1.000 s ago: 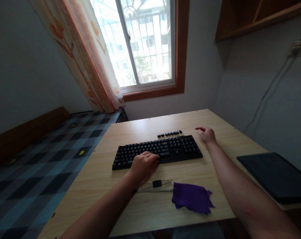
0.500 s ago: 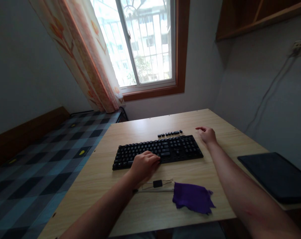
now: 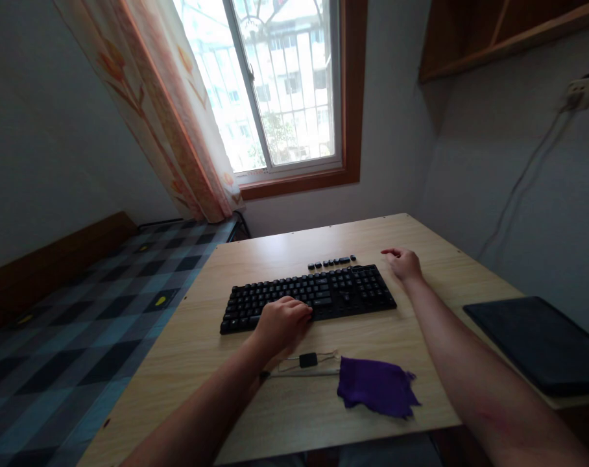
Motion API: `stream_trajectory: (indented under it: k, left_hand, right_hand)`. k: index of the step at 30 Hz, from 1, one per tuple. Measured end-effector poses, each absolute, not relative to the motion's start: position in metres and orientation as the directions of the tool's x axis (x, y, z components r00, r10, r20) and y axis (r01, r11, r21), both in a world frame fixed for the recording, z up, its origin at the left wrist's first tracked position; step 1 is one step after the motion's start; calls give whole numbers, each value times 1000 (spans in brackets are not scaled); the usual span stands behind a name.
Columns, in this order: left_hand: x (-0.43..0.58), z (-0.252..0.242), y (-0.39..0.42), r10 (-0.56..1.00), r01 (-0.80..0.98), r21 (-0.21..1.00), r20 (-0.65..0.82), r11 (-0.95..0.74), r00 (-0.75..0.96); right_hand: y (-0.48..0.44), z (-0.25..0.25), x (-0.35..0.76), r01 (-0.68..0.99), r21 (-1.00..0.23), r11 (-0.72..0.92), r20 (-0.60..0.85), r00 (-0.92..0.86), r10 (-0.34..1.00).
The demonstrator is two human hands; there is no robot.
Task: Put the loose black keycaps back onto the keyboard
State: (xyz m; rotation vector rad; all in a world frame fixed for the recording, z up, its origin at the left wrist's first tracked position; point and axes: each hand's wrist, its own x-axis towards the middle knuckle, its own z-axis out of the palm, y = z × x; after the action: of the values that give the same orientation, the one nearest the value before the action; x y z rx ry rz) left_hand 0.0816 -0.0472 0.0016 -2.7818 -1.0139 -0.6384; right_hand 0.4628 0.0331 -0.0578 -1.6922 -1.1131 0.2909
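On the wooden desk a black keyboard lies centred. The left hand rests curled on its front keys, its grip impossible to tell. The right hand lies loosely open, empty, beside its far right corner, near loose keycaps.

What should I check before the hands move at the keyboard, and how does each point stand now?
1. Left hand rests on the near edge of the keyboard: ok.
2. Left hand holds something: cannot tell, fingers curled.
3. Right hand lies open on the table by the keyboard's far right corner: ok.
4. Loose keycaps sit in a row behind the keyboard, apart from both hands: ok.
5. Purple cloth and small black tool lie near the table's front: ok.
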Motion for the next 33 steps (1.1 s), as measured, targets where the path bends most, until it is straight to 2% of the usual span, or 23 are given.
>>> stream_trajectory:
  k: [8, 13, 16, 33]
  left_hand:
    - [80, 4, -48, 635, 660, 87, 392, -746, 666]
    - [76, 7, -46, 737, 719, 225, 390, -658, 553]
    - [74, 9, -46, 766, 730, 263, 362, -631, 532]
    - [80, 5, -45, 686, 699, 130, 380, -704, 620]
  right_hand:
    - [33, -59, 463, 525, -850, -31, 307, 542, 782]
    - [33, -59, 463, 521, -853, -26, 309, 545, 779]
    - [33, -58, 462, 521, -853, -23, 311, 544, 779]
    - [33, -60, 463, 518, -855, -26, 306, 544, 781]
